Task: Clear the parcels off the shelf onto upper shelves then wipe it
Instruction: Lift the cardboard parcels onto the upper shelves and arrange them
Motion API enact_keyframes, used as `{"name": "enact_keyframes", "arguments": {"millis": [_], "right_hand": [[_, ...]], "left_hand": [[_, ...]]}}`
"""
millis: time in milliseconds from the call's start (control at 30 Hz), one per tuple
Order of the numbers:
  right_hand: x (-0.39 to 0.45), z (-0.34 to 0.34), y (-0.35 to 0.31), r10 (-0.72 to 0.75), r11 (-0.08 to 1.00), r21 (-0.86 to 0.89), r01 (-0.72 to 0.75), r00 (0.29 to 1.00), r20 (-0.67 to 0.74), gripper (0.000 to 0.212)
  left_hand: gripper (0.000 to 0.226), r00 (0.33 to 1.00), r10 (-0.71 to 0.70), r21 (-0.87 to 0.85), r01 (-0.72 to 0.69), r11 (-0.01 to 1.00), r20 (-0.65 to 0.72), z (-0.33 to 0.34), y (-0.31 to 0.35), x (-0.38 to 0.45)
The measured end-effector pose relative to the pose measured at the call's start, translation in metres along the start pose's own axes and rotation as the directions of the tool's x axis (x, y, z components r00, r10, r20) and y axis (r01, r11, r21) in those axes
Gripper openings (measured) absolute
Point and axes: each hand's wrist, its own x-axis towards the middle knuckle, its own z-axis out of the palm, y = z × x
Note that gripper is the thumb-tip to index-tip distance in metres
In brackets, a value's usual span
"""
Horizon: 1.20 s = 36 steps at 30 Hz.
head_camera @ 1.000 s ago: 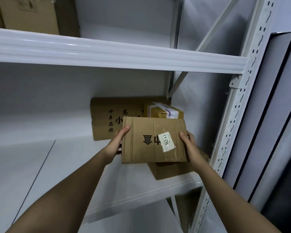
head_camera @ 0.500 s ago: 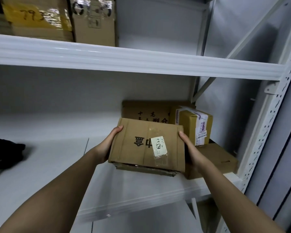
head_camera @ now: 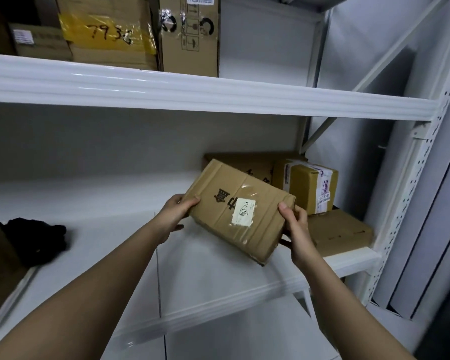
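- white steel shelving fills the view: the shelf (head_camera: pixel 218 268) being cleared runs across the middle, and the upper shelf (head_camera: pixel 192 97) above it already carries cartons, one with yellow tape (head_camera: pixel 107 35).
- up in the air, just clear of the shelf and in front of the right-hand stack, sits the held parcel (head_camera: pixel 238 211), a flat brown cardboard box, tilted with its far-left corner high and a white sticker on top.
- behind it, three more parcels wait at the right end: a flat printed carton (head_camera: pixel 244 165) at the back, a taped yellow box (head_camera: pixel 307 185) sitting on a low brown box (head_camera: pixel 340 232).
- off to the left lies a black cloth (head_camera: pixel 37 237), likely the wiper for later.
- left hand (head_camera: pixel 176 216) has its grip curled round the box's left edge, thumb on top; right hand (head_camera: pixel 295 224) clamps the right edge the same way.
- judging by the easy hold, it looks light and stiff, though the glossy tape could be slippery; holding the two short edges, fingers underneath, looks right for the lift to the upper shelf.
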Motion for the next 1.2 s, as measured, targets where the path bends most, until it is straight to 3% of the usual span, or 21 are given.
{"name": "enact_keyframes", "arguments": {"millis": [100,167,233,367,467,667,833,900,967,1200], "right_hand": [[-0.006,-0.002,-0.009,-0.036,0.999,0.018,0.038,0.994,-0.104,0.102],[-0.011,-0.007,-0.016,-0.037,0.998,0.035,0.042,0.99,-0.139,0.095],[-0.018,-0.012,-0.024,-0.014,0.997,0.079,0.025,0.989,-0.144,0.086],[-0.031,-0.027,-0.032,-0.006,0.997,0.08,0.022,0.982,-0.191,0.093],[-0.039,-0.041,-0.037,-0.025,0.997,0.064,0.042,0.97,-0.24,0.109],[-0.053,-0.069,-0.048,-0.057,0.996,0.041,0.08,0.914,-0.402,0.119],[-0.076,-0.093,-0.06,-0.086,0.99,0.051,0.133,0.843,-0.531,0.114],[-0.083,-0.105,-0.065,-0.098,0.984,0.063,0.169,0.797,-0.595,0.111],[-0.091,-0.116,-0.072,-0.104,0.972,0.093,0.215,0.751,-0.652,0.105],[-0.114,-0.15,-0.096,-0.202,0.894,0.093,0.437,0.581,-0.789,0.09]], "left_hand": [[0.071,0.999,0.029,-0.078,-0.028,0.997,0.015,0.013,0.006,-0.005],[0.084,0.997,0.002,-0.167,0.011,0.986,0.08,0.026,0.01,-0.012],[0.087,0.986,-0.015,-0.203,0.049,0.978,0.165,0.04,0.013,-0.018],[0.094,0.957,0.01,-0.214,0.056,0.975,0.291,0.077,0.019,-0.029],[0.088,0.948,0.039,-0.275,0.052,0.96,0.317,0.107,0.028,-0.04],[0.075,0.916,0.122,-0.3,-0.002,0.954,0.381,0.157,0.046,-0.058],[0.068,0.872,0.199,-0.298,-0.065,0.953,0.448,0.196,0.06,-0.074],[0.076,0.84,0.246,-0.284,-0.116,0.952,0.483,0.211,0.065,-0.082],[0.084,0.795,0.283,-0.245,-0.174,0.954,0.536,0.227,0.072,-0.094],[0.073,0.634,0.396,-0.208,-0.352,0.912,0.664,0.272,0.097,-0.13]]}}
